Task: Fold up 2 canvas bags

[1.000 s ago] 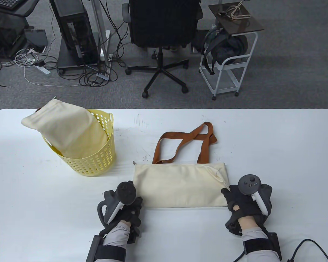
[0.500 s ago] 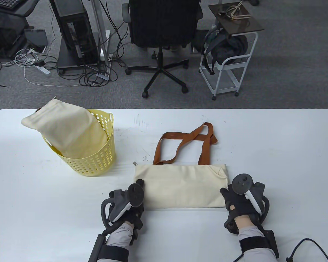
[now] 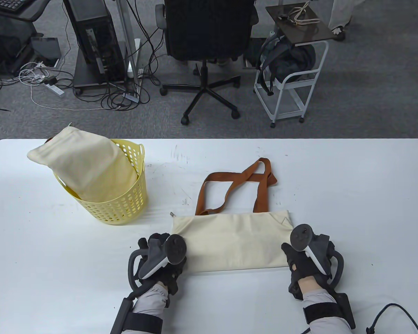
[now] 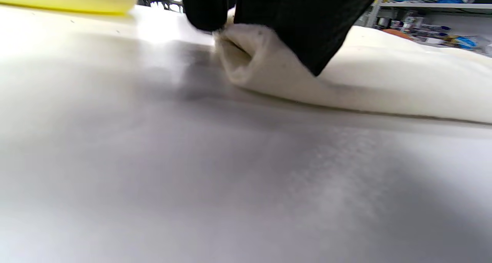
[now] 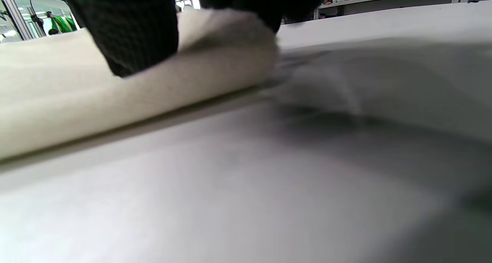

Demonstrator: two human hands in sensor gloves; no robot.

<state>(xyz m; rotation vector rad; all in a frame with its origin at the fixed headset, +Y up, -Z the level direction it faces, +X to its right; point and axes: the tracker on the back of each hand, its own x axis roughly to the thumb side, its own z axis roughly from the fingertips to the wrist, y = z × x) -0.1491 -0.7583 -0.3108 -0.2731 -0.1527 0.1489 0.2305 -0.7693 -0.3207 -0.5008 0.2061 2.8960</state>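
Two canvas bags are in play: one cream bag [image 3: 87, 167] sits stuffed in a yellow basket [image 3: 125, 205] toward the worktop's [image 3: 351, 195] left rear, not yet folded, and the second canvas bag [image 3: 235, 241] lies flat near the front edge at the middle, already doubled into a wide band, with its brown straps [image 3: 238, 188] trailing toward the rear edge. Moving right from the basket, the left hand [image 3: 162, 255] pinches the band's near-left corner; the left wrist view shows gloved fingers [image 4: 303, 20] closed on the rolled edge of cloth, which is raised slightly off the surface. At the band's opposite end the right hand [image 3: 308, 259] grips the near-right corner in the same way, its fingers [image 5: 134, 32] pressed over the thick fold. The step in hand looks like carrying the near edge away from the person for another fold. To do it well, both corners should lift together and travel at an even pace, so the edge stays parallel to the worktop's front edge. Canvas is stiff and will hold a crease once pressed, but a skewed start would be hard to correct. The straps are best tucked in or laid straight beforehand, or they may bunch under the fold.
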